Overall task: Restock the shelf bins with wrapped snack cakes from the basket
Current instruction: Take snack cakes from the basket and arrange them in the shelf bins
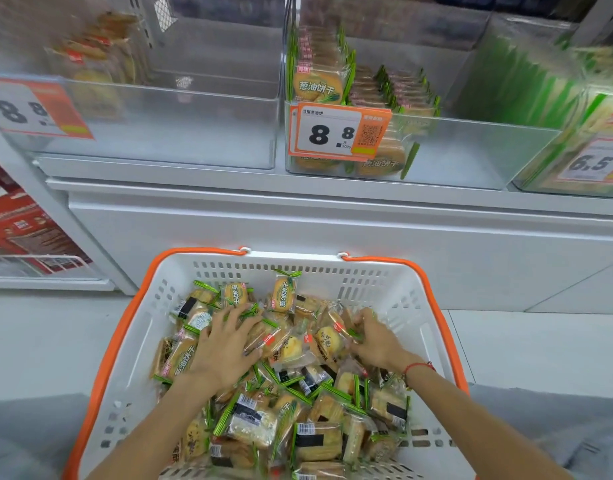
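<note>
While I lean over the basket (395,289), both my hands are down among the wrapped snack cakes (298,375) heaped inside it. My left hand (225,348) lies spread, fingers fairly straight, pressing on the packets left of the basket's middle. My right hand (374,337), right of the middle, has its fingers curled around a packet near a green-edged wrapper. The two hands are apart. Beyond the basket's far rim, above it, sit clear shelf bins (208,126); the one with the orange price tag (339,131) is partly filled. The packets look light, crinkly and slippery, the cakes crumbly, so I would grip gently across the flat faces.
</note>
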`<state>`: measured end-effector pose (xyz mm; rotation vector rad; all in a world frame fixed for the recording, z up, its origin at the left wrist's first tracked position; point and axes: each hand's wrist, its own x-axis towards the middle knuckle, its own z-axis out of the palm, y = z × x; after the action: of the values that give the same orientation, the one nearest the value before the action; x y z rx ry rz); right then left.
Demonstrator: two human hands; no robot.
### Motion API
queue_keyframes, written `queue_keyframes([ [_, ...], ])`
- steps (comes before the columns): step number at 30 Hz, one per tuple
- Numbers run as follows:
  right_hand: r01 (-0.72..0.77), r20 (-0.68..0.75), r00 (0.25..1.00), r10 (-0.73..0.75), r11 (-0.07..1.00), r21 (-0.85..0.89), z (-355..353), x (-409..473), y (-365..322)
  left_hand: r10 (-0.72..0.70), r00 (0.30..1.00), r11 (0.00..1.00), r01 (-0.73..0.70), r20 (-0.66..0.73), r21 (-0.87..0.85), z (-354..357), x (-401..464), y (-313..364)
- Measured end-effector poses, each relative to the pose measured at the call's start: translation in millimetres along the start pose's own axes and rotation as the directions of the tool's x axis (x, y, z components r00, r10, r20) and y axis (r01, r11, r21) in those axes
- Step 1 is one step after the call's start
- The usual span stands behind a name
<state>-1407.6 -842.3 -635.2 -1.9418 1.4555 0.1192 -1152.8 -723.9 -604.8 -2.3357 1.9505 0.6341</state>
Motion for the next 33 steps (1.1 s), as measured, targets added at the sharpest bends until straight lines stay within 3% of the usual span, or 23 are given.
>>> queue_keyframes([
  [4, 0.051, -0.119, 0.991, -0.061, 0.995, -0.091, -5, -8, -4, -0.009, 0.999, 1.000, 0.009, 0.035, 0.008, 1, 0, -1],
  [7, 0.102, -0.026, 0.994, -0.103, 0.994, -0.050, -20, -10, -14, -0.039, 0.999, 0.999, 0.040, 0.038, -0.017, -9, 3, 1],
  [9, 0.146, 0.017, 0.989, -0.145, 0.986, -0.080, -38, -9, -25, -0.062, 0.997, 0.997, 0.059, -0.050, -0.058, -18, 4, 9],
  [12, 0.185, -0.053, 0.980, -0.192, 0.976, -0.117, -68, -13, -45, -0.092, 0.988, 0.962, 0.056, -0.123, -0.267, -34, 4, 30],
  [14, 0.267, -0.097, 0.956, -0.278, 0.958, -0.105, -85, -22, -57, -0.089, 0.996, 0.809, 0.077, 0.007, -0.583, -50, 1, 47],
  [15, 0.331, -0.123, 0.933, -0.338, 0.940, -0.080, -92, -28, -63, -0.064, 0.990, 0.661, 0.134, 0.122, -0.738, -58, -2, 54],
  [18, 0.517, -0.189, 0.844, -0.502, 0.855, 0.038, -107, -49, -83, 0.099, 0.928, 0.256, 0.324, 0.358, -0.911, -75, -9, 67],
  [20, 0.616, -0.220, 0.780, -0.586, 0.780, 0.108, -114, -64, -93, 0.169, 0.923, 0.102, 0.334, 0.347, -0.937, -81, -13, 73],
  [23, 0.658, -0.227, 0.747, -0.625, 0.743, 0.120, -125, -76, -98, 0.130, 0.965, -0.036, 0.236, 0.229, -0.971, -94, -16, 78],
  [26, 0.553, -0.175, 0.832, -0.527, 0.812, 0.186, -135, -78, -99, 0.059, 0.996, 0.054, 0.069, 0.072, -0.996, -104, -20, 81],
  [29, 0.348, -0.100, 0.935, -0.340, 0.825, 0.446, -143, -82, -108, 0.022, 0.999, 0.165, -0.051, -0.048, -0.985, -115, -25, 84],
  [33, 0.306, -0.103, 0.951, -0.290, 0.852, 0.425, -147, -85, -116, 0.051, 0.991, 0.232, -0.134, -0.126, -0.963, -119, -27, 92],
])
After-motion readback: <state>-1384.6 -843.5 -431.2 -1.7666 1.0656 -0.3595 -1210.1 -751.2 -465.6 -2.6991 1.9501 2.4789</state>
